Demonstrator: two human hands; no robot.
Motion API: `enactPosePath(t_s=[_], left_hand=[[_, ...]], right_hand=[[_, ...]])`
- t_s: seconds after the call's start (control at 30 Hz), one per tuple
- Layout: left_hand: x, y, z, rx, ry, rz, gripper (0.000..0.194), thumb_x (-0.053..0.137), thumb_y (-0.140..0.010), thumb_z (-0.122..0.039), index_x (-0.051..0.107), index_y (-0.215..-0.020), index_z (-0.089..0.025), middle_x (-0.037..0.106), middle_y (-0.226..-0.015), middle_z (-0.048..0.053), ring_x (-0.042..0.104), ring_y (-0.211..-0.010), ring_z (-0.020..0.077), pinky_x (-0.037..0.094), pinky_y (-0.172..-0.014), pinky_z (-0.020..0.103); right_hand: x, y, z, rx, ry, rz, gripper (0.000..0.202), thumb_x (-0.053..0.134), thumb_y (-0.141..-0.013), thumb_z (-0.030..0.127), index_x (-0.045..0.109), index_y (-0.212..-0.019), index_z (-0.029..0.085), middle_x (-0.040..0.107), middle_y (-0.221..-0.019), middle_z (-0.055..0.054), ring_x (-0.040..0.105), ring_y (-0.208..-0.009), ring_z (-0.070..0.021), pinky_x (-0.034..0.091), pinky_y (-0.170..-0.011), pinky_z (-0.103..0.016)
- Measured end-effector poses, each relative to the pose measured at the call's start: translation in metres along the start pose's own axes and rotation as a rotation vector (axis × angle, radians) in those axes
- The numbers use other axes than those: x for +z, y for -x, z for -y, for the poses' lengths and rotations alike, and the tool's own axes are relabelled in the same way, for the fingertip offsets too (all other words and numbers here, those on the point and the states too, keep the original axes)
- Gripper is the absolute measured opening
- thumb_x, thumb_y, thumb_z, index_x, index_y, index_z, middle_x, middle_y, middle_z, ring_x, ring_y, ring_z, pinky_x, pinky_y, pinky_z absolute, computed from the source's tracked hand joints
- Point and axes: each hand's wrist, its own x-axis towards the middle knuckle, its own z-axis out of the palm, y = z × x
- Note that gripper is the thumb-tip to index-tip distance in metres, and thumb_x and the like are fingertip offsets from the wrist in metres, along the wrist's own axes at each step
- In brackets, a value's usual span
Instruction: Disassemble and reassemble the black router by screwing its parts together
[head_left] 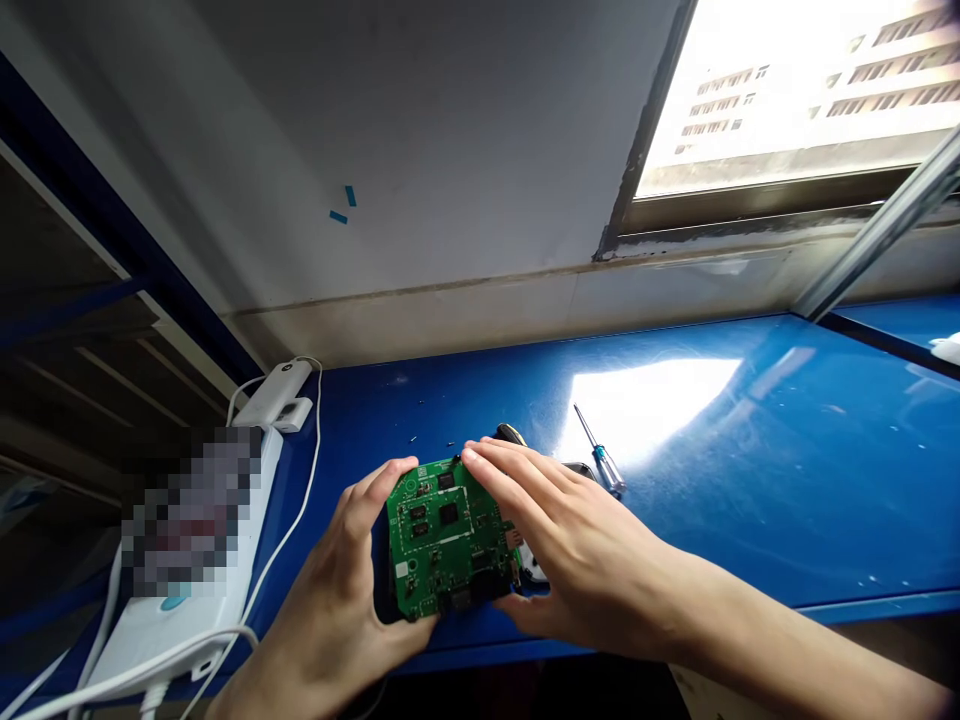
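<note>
A green circuit board [442,540] with black chips and connectors along its edges is held between my two hands above the blue desk. My left hand [349,560] grips its left side, fingers at the far corner and thumb at the near edge. My right hand [574,530] closes around the right side, fingertips on the far edge and thumb near the bottom. Partly hidden behind my right hand lie a black rounded object [511,433] and a white-and-black casing; I cannot tell their kind. Beyond that hand rests a screwdriver [601,455] with a clear-and-blue handle.
Several tiny screws [451,443] lie on the blue desk [750,480] beyond the board. To the left stands a white power strip [274,392] with cables, beside a white box [259,500] partly blurred out. A metal post [877,230] rises at the right, near the window.
</note>
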Motion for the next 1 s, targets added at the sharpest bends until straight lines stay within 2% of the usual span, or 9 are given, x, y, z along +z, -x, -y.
enactPosePath(t_s=[0.17, 0.33, 0.5, 0.57, 0.63, 0.77, 0.9, 1.0], left_hand=[[-0.001, 0.000, -0.002, 0.011, 0.008, 0.017, 0.106, 0.077, -0.083, -0.017, 0.011, -0.163, -0.039, 0.048, -0.157, 0.011, 0.049, -0.144, 0.0334, 0.048, -0.114, 0.054], [0.002, 0.001, 0.001, 0.036, -0.030, 0.031, 0.105, 0.078, -0.085, -0.022, 0.009, -0.163, -0.037, 0.047, -0.157, 0.013, 0.049, -0.143, 0.0338, 0.045, -0.116, 0.057], [0.009, 0.000, -0.004, 0.110, -0.186, 0.009, 0.112, 0.080, -0.083, -0.020, 0.004, -0.165, -0.031, 0.043, -0.160, 0.014, 0.039, -0.149, 0.0365, 0.018, -0.127, 0.069], [0.012, -0.001, -0.011, 0.121, -0.228, 0.020, 0.120, 0.083, -0.079, -0.020, 0.001, -0.166, -0.031, 0.041, -0.162, 0.014, 0.035, -0.152, 0.0369, 0.010, -0.128, 0.067], [0.014, -0.002, -0.018, 0.141, -0.253, 0.035, 0.120, 0.083, -0.080, -0.020, 0.000, -0.166, -0.030, 0.039, -0.164, 0.014, 0.031, -0.154, 0.0359, 0.008, -0.129, 0.065], [0.016, -0.007, -0.026, 0.198, -0.246, 0.031, 0.109, 0.072, -0.087, -0.013, -0.001, -0.166, -0.029, 0.037, -0.164, 0.013, 0.031, -0.154, 0.0324, 0.014, -0.130, 0.063], [0.016, -0.011, -0.024, 0.200, -0.134, -0.048, 0.108, 0.073, -0.086, -0.012, 0.003, -0.165, -0.037, 0.041, -0.161, 0.011, 0.040, -0.150, 0.0314, 0.038, -0.123, 0.058], [0.013, -0.007, -0.019, 0.102, 0.064, -0.113, 0.106, 0.076, -0.084, -0.016, 0.008, -0.162, -0.038, 0.043, -0.158, 0.012, 0.048, -0.146, 0.0324, 0.046, -0.117, 0.057]], right_hand=[[-0.002, 0.001, 0.001, -0.019, 0.018, -0.032, 0.101, 0.070, -0.077, 0.025, 0.018, -0.162, 0.007, 0.048, -0.158, -0.027, 0.046, -0.149, -0.0343, 0.047, -0.119, -0.046], [-0.004, 0.002, 0.001, -0.021, 0.041, -0.024, 0.100, 0.070, -0.078, 0.027, 0.019, -0.161, 0.006, 0.049, -0.157, -0.026, 0.047, -0.148, -0.0329, 0.046, -0.120, -0.045], [-0.003, 0.001, 0.002, -0.014, 0.061, -0.007, 0.097, 0.070, -0.078, 0.026, 0.023, -0.160, 0.005, 0.050, -0.157, -0.024, 0.047, -0.148, -0.0342, 0.046, -0.120, -0.047], [-0.003, 0.000, 0.005, -0.021, 0.077, 0.001, 0.098, 0.070, -0.078, 0.026, 0.022, -0.160, 0.004, 0.050, -0.157, -0.024, 0.047, -0.148, -0.0356, 0.046, -0.120, -0.048], [-0.002, -0.001, 0.009, -0.027, 0.099, 0.008, 0.099, 0.070, -0.077, 0.026, 0.022, -0.160, 0.003, 0.049, -0.158, -0.025, 0.046, -0.148, -0.0373, 0.046, -0.121, -0.049], [-0.002, -0.004, 0.019, -0.071, 0.163, -0.012, 0.101, 0.069, -0.078, 0.022, 0.017, -0.161, -0.001, 0.044, -0.161, -0.028, 0.043, -0.150, -0.0404, 0.040, -0.125, -0.050], [-0.005, -0.004, 0.023, -0.079, 0.171, -0.049, 0.103, 0.070, -0.081, 0.021, 0.012, -0.164, 0.002, 0.038, -0.163, -0.031, 0.036, -0.153, -0.0429, 0.039, -0.124, -0.057], [-0.011, -0.001, 0.022, -0.027, 0.097, -0.037, 0.120, 0.079, -0.083, 0.039, -0.002, -0.166, 0.010, 0.020, -0.169, -0.034, 0.028, -0.156, -0.0469, 0.045, -0.117, -0.063]])
